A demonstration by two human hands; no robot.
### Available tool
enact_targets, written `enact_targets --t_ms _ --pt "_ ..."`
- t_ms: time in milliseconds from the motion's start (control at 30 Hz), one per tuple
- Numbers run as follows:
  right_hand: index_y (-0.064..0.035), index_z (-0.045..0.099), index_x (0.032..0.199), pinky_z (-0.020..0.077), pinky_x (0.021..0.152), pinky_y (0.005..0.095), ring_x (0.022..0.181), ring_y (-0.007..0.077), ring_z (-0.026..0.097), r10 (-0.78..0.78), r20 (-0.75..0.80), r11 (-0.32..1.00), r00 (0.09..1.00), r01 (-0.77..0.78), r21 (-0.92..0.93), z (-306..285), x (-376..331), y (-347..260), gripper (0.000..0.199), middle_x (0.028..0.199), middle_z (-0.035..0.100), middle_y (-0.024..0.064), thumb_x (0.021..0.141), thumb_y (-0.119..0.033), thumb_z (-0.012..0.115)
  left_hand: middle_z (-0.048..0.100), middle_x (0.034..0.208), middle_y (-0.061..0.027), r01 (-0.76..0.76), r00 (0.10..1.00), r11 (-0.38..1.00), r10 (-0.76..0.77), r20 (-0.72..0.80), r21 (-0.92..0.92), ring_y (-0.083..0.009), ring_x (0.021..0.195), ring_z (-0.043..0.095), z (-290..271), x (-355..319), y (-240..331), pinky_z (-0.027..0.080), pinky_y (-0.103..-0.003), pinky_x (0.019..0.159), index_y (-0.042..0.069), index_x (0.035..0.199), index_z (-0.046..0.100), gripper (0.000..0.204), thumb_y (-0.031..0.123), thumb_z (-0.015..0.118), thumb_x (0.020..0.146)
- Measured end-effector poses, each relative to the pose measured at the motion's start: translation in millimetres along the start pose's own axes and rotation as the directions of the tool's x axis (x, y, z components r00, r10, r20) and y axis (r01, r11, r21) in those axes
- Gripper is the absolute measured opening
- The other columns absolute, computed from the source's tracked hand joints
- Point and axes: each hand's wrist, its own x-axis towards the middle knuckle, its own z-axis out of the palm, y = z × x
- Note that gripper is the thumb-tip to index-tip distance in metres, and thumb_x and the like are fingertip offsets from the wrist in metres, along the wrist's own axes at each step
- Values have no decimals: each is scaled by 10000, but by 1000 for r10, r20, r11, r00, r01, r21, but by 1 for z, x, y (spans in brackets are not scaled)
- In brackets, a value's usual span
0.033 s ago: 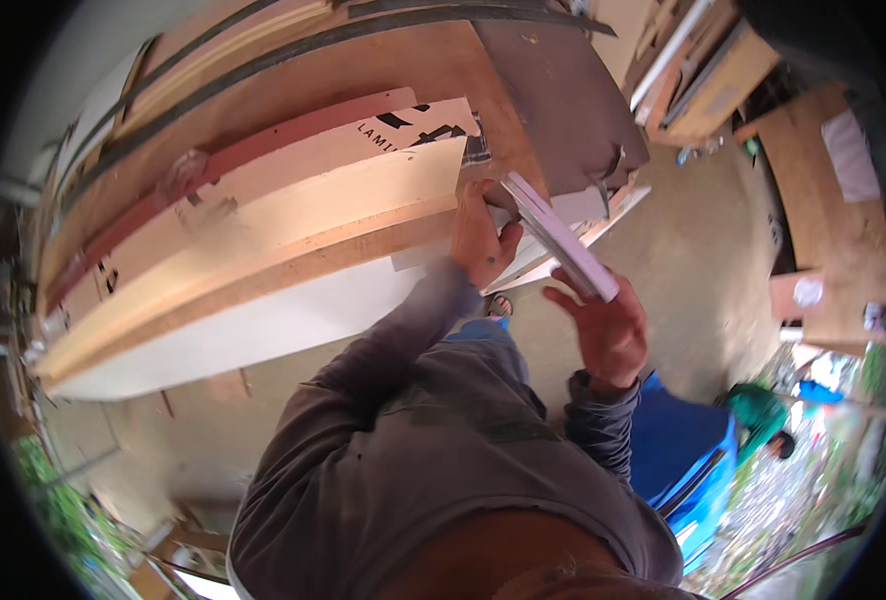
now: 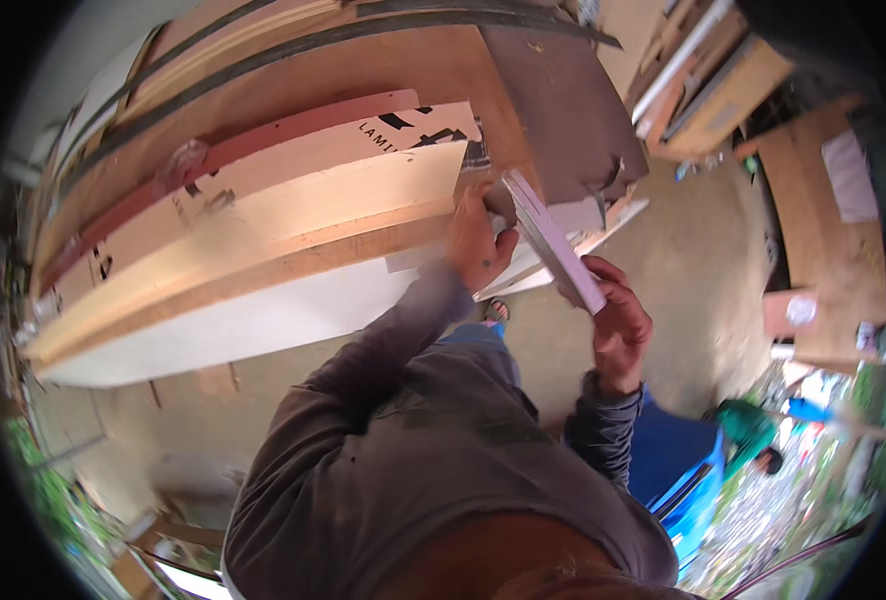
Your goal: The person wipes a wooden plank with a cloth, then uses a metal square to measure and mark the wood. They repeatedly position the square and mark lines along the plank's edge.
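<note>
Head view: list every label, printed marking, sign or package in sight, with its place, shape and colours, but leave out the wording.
Printed marking: bold black lettering on the pale board in the leaning stack of sheets, above the left hand.
Dark smudged marking: further left on the same stack.
White sheet: rectangular, on the brown board at right.
Thin white strip: held edge-on by the right hand; no print visible.

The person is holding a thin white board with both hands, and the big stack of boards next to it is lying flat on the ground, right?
Not quite. The head view shows both hands, left hand and right hand, on the thin white board, but the big stack of boards stands on edge, leaning, not lying flat on the ground.
</note>
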Motion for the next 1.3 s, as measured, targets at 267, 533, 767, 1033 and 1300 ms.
enact_targets --t_ms 267,533,767,1033,1300 --pt "-5 268 1563 563 871 365 1091 221 642 327 433 943 840 -260 -206 -68 135 -23 685 1316 568 171 955 -23 583 522 1130 -231 -109 983 918 156 -95 381 -408 989 543 57 16 16 450 -489 874 -76 1435 337 811 124 717 748" --pt "-107 265 1589 547 598 264 759 129 631 388 329 921 861 -347 -177 -153 171 -15 664 1051 616 76 992 6 534 578 1141 -141 -6 892 496 395 -220 868 -349 1074 554 -3 37 25 474 -445 884 77 1181 634 455 148 823 773" --pt "-39 274 1571 532 617 279 769 143 624 341 369 939 864 -330 -94 -209 161 -3 672 1068 616 104 964 3 559 641 1064 -20 -143 904 459 421 -73 877 -271 1039 584 -50 89 27 434 -450 946 122 1010 716 280 167 802 746" --pt "-31 264 1572 539 575 283 759 171 641 328 338 945 882 -311 -106 -225 164 -7 685 1078 629 130 946 7 539 685 1009 -71 -225 948 599 318 30 769 -298 990 658 -59 94 35 557 -390 825 39 908 747 135 42 752 773" --pt "-19 260 1569 571 617 292 813 186 661 339 428 937 838 -343 -71 -210 192 -36 680 1134 613 158 942 12 521 680 1181 -150 -15 943 774 221 -249 633 -323 1130 638 -100 78 18 549 -386 926 16 1113 702 245 -27 639 880"
